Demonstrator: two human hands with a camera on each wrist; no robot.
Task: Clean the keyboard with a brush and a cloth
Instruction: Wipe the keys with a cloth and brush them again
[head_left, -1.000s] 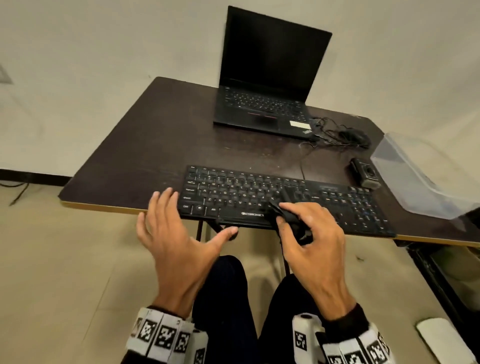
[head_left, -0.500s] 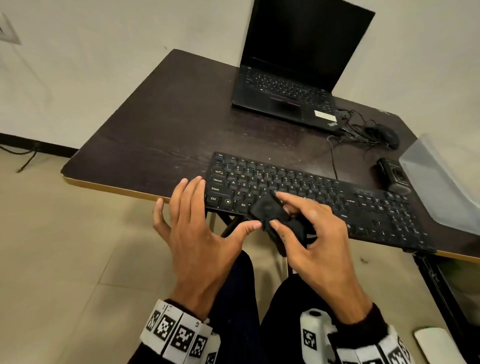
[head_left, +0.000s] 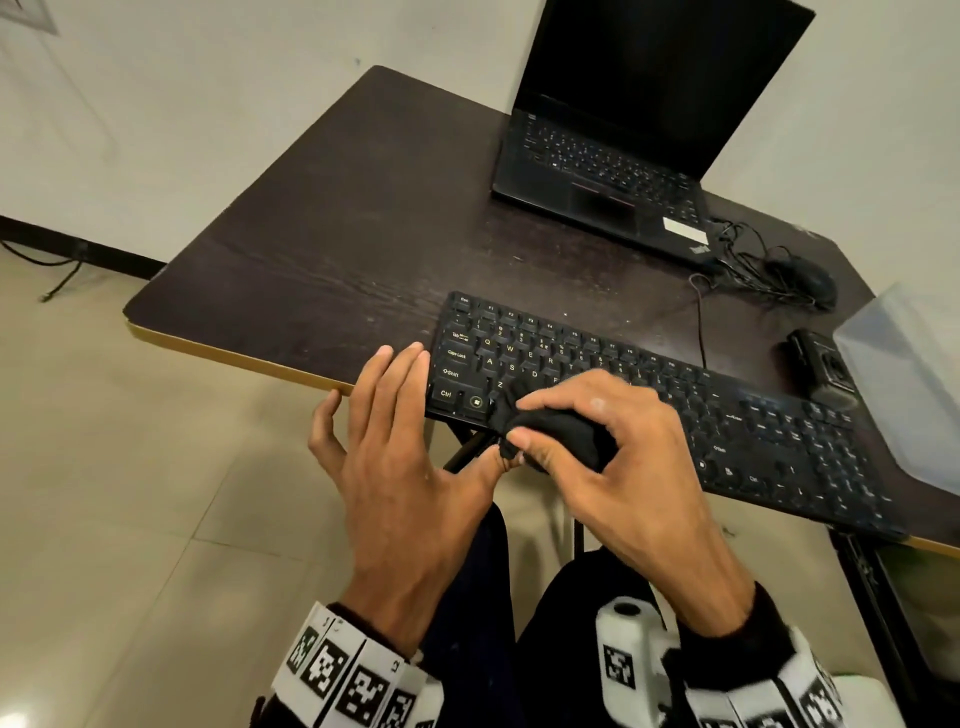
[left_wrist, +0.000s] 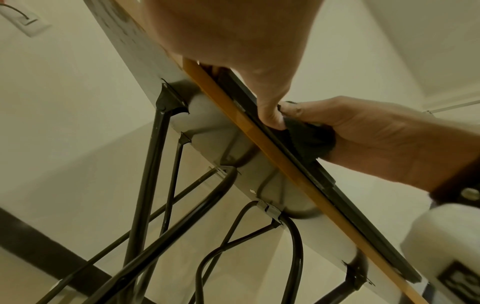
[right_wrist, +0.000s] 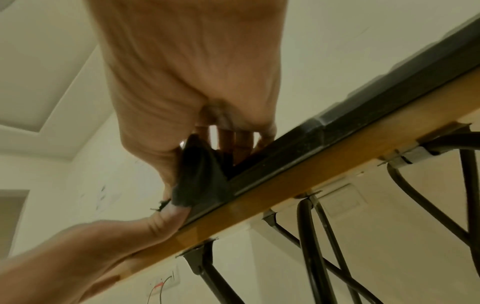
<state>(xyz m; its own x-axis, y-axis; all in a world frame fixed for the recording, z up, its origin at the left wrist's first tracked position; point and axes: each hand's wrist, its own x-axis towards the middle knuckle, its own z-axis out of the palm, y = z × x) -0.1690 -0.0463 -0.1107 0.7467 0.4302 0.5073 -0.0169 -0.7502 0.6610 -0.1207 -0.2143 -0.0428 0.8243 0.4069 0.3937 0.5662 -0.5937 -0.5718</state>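
Note:
The black keyboard (head_left: 737, 421) lies along the front edge of the dark table (head_left: 332, 249). My right hand (head_left: 618, 457) grips a bunched black cloth (head_left: 563, 439) and presses it on the keyboard's front left keys. In the right wrist view the cloth (right_wrist: 200, 179) hangs over the keyboard's front rim (right_wrist: 363, 127). My left hand (head_left: 400, 457) rests with straight fingers on the table edge at the keyboard's left end. Its thumb (left_wrist: 270, 113) touches the keyboard's front rim right beside the cloth (left_wrist: 309, 142). No brush is identifiable.
An open black laptop (head_left: 613, 171) stands at the back. A wired mouse (head_left: 802, 280) and a small black device (head_left: 823, 369) lie right of it. A clear plastic cover (head_left: 904, 395) sits at the right edge. Black metal table legs (left_wrist: 148, 185) stand below.
My right hand has slid the cloth leftward along the keyboard's front keys, until it meets my left thumb. The left hand stays at the keyboard's left end.

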